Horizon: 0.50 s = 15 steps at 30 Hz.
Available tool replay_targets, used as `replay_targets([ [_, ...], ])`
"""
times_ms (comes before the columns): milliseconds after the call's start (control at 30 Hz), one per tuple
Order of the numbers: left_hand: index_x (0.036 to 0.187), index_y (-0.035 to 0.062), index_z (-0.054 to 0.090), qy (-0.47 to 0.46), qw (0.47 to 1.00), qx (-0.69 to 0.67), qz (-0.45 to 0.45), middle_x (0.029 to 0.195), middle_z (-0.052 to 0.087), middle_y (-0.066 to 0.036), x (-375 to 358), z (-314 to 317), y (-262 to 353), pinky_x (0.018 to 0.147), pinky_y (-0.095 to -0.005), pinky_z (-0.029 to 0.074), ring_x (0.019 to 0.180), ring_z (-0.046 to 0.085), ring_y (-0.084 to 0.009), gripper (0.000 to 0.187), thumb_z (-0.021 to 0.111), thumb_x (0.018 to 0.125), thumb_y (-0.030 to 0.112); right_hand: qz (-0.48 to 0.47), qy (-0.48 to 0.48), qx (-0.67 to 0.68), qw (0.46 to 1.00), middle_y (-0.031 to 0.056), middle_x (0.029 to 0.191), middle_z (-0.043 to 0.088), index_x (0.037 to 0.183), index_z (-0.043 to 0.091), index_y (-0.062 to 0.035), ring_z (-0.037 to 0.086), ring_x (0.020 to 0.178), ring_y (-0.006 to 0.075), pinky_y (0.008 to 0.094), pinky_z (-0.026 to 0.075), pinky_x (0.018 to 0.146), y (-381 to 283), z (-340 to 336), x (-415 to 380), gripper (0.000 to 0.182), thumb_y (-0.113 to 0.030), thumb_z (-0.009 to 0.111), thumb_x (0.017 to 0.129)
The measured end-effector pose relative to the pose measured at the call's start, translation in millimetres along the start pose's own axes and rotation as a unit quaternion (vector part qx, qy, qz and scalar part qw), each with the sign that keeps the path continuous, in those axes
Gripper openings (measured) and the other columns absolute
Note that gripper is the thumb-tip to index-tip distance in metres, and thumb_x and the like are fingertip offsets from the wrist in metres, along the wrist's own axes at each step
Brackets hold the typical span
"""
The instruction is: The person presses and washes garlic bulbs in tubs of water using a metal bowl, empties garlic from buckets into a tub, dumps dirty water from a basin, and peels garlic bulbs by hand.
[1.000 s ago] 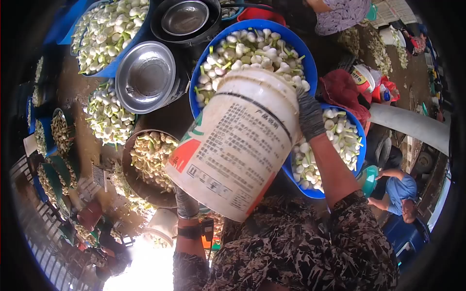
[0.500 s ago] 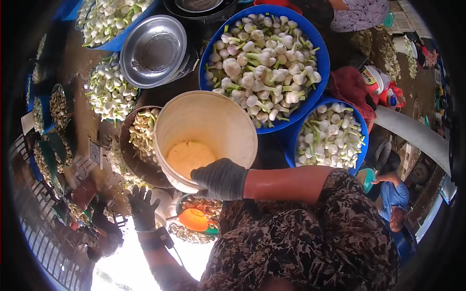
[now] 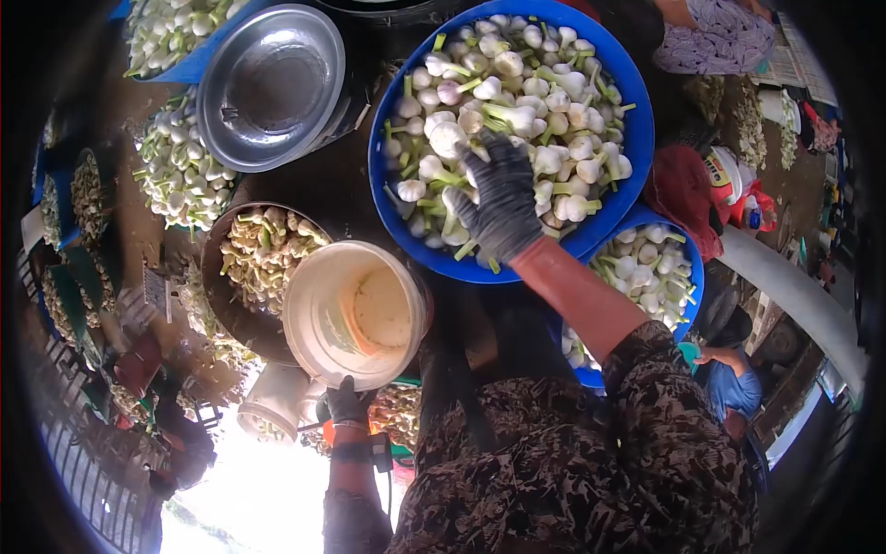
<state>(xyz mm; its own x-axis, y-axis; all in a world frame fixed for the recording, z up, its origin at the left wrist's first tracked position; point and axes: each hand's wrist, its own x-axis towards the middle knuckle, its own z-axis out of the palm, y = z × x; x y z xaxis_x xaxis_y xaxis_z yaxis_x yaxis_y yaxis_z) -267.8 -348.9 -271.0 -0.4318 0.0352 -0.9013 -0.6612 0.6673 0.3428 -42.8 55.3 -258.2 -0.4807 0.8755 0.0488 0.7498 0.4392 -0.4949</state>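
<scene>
the gloved left hand [image 3: 345,403] grips a white bucket [image 3: 318,323] by its rim; the gloved right hand [image 3: 501,205], fingers spread, touches garlic bulbs [image 3: 554,125] beneath it, in a blue tub [image 3: 643,138].

Fisheye distortion bends the left-hand bars [image 3: 88,475] inside black corners. White glare burns out the lower left; the basin [image 3: 277,88] gleams, the floor [image 3: 115,129] is dim.

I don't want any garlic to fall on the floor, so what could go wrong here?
The right hand is in garlic bulbs heaped close to the blue tub's rim, so some might roll out. The left hand seems to hold the tilted plastic bucket only at its edge, so it could slip.
</scene>
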Motion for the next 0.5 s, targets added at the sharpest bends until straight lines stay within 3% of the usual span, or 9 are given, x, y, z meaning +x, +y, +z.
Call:
replay_targets([
  [33, 0.120, 0.0062, 0.047, 0.061, 0.994, -0.057, -0.071, 0.116, 0.056, -0.014, -11, 16, 16, 0.079, -0.0511, 0.054, 0.105, 0.059, -0.0342, 0.034, 0.054, 0.088, 0.015, 0.068, 0.014, -0.060, 0.996, 0.0221, 0.138, 0.037, 0.133, 0.046, -0.0084, 0.029, 0.130, 0.0441, 0.0592, 0.019, 0.107, 42, 25, 5, 0.061, -0.037, 0.063, 0.081],
  [67, 0.119, 0.0055, 0.048, 0.044, 0.994, -0.062, -0.079, 0.116, 0.056, -0.015, -8, 13, 14, 0.082, -0.0517, 0.053, 0.105, 0.059, -0.0344, 0.034, 0.055, 0.087, 0.016, 0.087, -0.012, -0.126, 0.988, 0.0195, 0.141, 0.037, 0.136, 0.043, -0.0085, 0.024, 0.133, 0.0455, 0.0594, 0.013, 0.110, 71, 52, 8, 0.064, -0.043, 0.057, 0.084],
  [100, 0.117, 0.0048, 0.049, 0.022, 0.994, -0.067, -0.088, 0.116, 0.056, -0.015, -2, 9, 8, 0.085, -0.0524, 0.051, 0.105, 0.059, -0.0346, 0.033, 0.056, 0.087, 0.016, 0.060, -0.054, -0.206, 0.975, 0.0152, 0.143, 0.037, 0.139, 0.040, -0.0094, 0.022, 0.136, 0.0417, 0.0621, 0.008, 0.110, 77, 62, 12, 0.068, -0.050, 0.051, 0.085],
  [167, 0.117, 0.0042, 0.050, 0.044, 0.983, -0.146, -0.102, 0.118, 0.056, -0.015, 6, 11, -6, 0.091, -0.0547, 0.047, 0.107, 0.057, -0.0344, 0.034, 0.057, 0.086, 0.018, 0.070, -0.059, -0.185, 0.978, 0.0120, 0.144, 0.037, 0.140, 0.039, -0.0109, 0.023, 0.137, 0.0366, 0.0660, 0.006, 0.108, 80, 88, 27, 0.069, -0.053, 0.046, 0.086],
  [200, 0.119, 0.0047, 0.051, 0.021, 0.976, -0.168, -0.134, 0.122, 0.055, -0.015, 10, 11, -9, 0.092, -0.0559, 0.045, 0.111, 0.055, -0.0349, 0.037, 0.057, 0.086, 0.020, 0.078, -0.069, -0.154, 0.983, 0.0122, 0.142, 0.039, 0.141, 0.038, -0.0113, 0.026, 0.137, 0.0327, 0.0683, 0.006, 0.107, 82, 93, 30, 0.069, -0.051, 0.047, 0.085],
  [367, 0.124, 0.0063, 0.049, -0.012, 0.976, -0.160, -0.148, 0.124, 0.055, -0.016, 23, 33, -10, 0.092, -0.0556, 0.044, 0.114, 0.053, -0.0350, 0.041, 0.057, 0.086, 0.019, 0.057, -0.071, -0.156, 0.983, 0.0140, 0.141, 0.041, 0.140, 0.039, -0.0069, 0.030, 0.134, 0.0340, 0.0685, 0.009, 0.106, 96, 118, 36, 0.070, -0.051, 0.045, 0.085],
  [500, 0.129, 0.0093, 0.045, 0.033, 0.985, -0.122, -0.121, 0.126, 0.054, -0.015, 25, 48, 2, 0.094, -0.0547, 0.043, 0.114, 0.053, -0.0340, 0.045, 0.055, 0.087, 0.019, 0.104, -0.131, -0.162, 0.972, 0.0176, 0.139, 0.042, 0.136, 0.043, -0.0059, 0.033, 0.131, 0.0343, 0.0673, 0.014, 0.104, 87, 127, 68, 0.067, -0.051, 0.044, 0.087],
])
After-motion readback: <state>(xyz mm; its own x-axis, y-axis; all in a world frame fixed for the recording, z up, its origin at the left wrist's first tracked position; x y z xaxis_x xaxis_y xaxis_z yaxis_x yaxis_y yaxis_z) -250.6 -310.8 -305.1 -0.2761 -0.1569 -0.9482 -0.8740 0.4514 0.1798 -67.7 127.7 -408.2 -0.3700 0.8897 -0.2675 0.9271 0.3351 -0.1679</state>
